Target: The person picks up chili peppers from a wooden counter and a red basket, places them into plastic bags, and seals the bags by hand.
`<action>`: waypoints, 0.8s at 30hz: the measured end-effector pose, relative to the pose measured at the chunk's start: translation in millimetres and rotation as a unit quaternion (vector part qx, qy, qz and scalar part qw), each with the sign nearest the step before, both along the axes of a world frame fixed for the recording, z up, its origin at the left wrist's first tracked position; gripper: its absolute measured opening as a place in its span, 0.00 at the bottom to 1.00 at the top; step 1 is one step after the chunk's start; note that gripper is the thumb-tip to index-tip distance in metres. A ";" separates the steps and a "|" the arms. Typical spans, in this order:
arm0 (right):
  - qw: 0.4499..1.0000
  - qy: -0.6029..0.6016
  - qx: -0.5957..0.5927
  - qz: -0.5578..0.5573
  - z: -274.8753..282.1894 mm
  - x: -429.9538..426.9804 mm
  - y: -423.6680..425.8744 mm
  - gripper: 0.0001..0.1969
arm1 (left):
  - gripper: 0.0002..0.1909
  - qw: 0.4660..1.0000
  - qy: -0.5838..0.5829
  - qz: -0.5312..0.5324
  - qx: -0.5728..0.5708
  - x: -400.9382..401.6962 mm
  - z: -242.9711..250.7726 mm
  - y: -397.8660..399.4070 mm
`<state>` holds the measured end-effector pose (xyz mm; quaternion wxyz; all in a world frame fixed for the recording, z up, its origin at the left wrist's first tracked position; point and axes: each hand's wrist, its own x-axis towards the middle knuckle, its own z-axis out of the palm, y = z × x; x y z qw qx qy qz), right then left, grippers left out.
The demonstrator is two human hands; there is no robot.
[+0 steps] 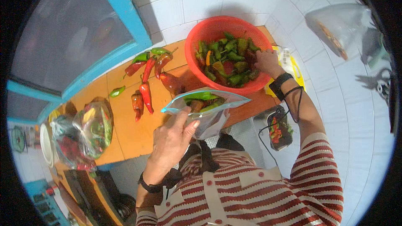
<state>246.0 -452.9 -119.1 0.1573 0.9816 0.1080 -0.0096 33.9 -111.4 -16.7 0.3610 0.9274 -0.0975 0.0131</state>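
Note:
My left hand (172, 136) grips the near side of a clear zip-top plastic bag (209, 122), thumb outside and its blue-edged mouth spread wide. Green peppers (202, 95) and a brownish one show inside the bag. Beyond it stands a round red plastic basin (196, 62), holding many mostly green peppers (234, 56), with some dark red ones and an orange one. My right hand (267, 61) reaches over the basin's right rim, its fingertips down among the peppers. Whether those fingers hold a pepper is hidden.
Loose red and green peppers (146, 92) lie on the orange tiled counter (122, 131). Filled plastic bags (94, 128) sit at its left end, below a blue-framed window (122, 9). A bin with pepper scraps (278, 131) is low right. Scissors (381, 83) and a bag (339, 28) hang on the wall.

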 end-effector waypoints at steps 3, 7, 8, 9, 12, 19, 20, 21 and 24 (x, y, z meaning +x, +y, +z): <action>0.995 -0.013 -0.010 0.099 -3.0 6.5 5.4 0.14 | 0.13 0.997 -0.034 0.069 -0.020 -3.1 -8.0 -11.8; 0.993 0.093 0.050 0.046 23.5 13.5 11.1 0.14 | 0.07 0.982 -0.032 0.179 -0.054 -4.7 -8.0 -38.8; 0.995 0.029 0.076 0.051 9.7 19.0 -5.0 0.13 | 0.03 0.980 -0.048 0.180 -0.065 -4.9 -12.1 -43.7; 0.994 0.035 0.078 0.067 9.9 22.8 -5.1 0.13 | 0.03 0.978 -0.044 0.196 -0.060 -7.2 -15.4 -48.1; 0.812 0.274 0.515 -0.018 62.0 3.7 2.3 0.16 | 0.08 0.959 -0.025 0.252 -0.123 -20.0 -20.0 -57.3; 0.633 0.462 0.597 0.173 119.3 -46.6 58.5 0.14 | 0.23 0.953 -0.012 0.284 -0.106 -24.0 -14.0 -73.3; 0.608 0.553 0.547 0.158 133.4 -57.0 80.0 0.13 | 0.26 0.955 -0.006 0.280 -0.094 -27.4 -12.4 -74.2; 0.592 0.584 0.516 0.205 128.7 -62.5 97.2 0.15 | 0.26 0.954 -0.008 0.285 -0.092 -29.7 -10.5 -76.0; 0.741 0.342 0.431 0.385 110.3 -92.5 133.5 0.20 | 0.35 0.955 -0.033 0.272 -0.117 -26.2 -13.2 -78.5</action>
